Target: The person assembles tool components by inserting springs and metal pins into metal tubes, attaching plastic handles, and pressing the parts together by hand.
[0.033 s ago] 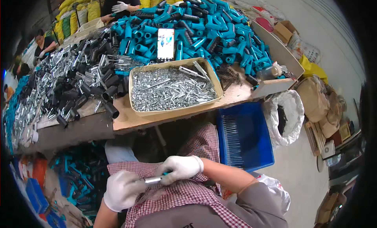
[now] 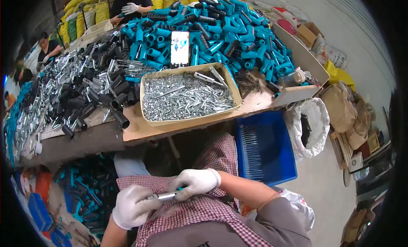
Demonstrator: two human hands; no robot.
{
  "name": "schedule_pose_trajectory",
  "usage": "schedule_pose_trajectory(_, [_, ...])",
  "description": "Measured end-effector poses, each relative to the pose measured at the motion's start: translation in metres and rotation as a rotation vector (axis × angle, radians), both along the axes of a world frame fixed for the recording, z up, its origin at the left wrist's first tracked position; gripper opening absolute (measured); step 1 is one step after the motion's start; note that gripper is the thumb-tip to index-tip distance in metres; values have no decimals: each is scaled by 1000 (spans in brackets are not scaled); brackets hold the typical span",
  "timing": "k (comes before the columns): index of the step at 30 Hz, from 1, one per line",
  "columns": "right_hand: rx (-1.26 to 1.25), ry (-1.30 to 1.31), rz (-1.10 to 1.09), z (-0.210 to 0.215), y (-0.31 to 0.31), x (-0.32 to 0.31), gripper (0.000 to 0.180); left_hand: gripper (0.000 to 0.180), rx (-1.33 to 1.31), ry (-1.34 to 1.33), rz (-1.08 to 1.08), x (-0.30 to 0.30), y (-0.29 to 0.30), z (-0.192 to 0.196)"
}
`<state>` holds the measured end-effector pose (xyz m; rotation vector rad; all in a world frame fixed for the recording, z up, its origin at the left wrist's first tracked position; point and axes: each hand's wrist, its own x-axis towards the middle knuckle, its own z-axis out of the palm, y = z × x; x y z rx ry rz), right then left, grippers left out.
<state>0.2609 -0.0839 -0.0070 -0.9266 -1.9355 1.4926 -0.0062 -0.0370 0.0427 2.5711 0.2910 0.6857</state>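
Over my lap, both gloved hands meet at a shiny metal tube [image 2: 165, 196]. My right hand [image 2: 197, 181] is closed around the tube's right end, and a bit of teal shows between its fingers. My left hand [image 2: 132, 207] pinches the left end, where a narrower metal piece shows by the fingertips. How the two pieces join is hidden. Beyond the hands, on the bench, a cream tray [image 2: 191, 119] holds many small metal pins and a few longer metal tubes.
Teal handles [image 2: 250, 38] heap behind the tray, with a lit phone [image 2: 179, 49] leaning there. Black sleeves and metal tubes [image 2: 80, 94] cover the left bench. A blue bin [image 2: 272, 149] with thin rods and a white sack [image 2: 312, 123] stand right. Co-workers [image 2: 129, 9] are at far left.
My left hand's fingers, blurred before, are sharper and have shifted slightly, so more of the tube's left end shows. My right hand stays about where it was.
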Motion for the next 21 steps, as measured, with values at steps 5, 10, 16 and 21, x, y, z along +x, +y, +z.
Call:
schedule_pose_trajectory(5, [377, -394, -369, 12, -10, -10, 41, 27, -485, 92, 561, 6, -1, 2])
schedule_pose_trajectory(10, [50, -277, -158, 15, -3, -1, 40, 20, -339, -1, 339, 9, -5, -2])
schedule_pose_trajectory(16, [394, -405, -365, 9, -18, -8, 41, 21, -372, 18, 396, 7, -1, 1])
schedule_pose_trajectory(21, [414, -422, -331, 13, -13, -10, 39, 21, -420, 103, 412, 9, -2, -6])
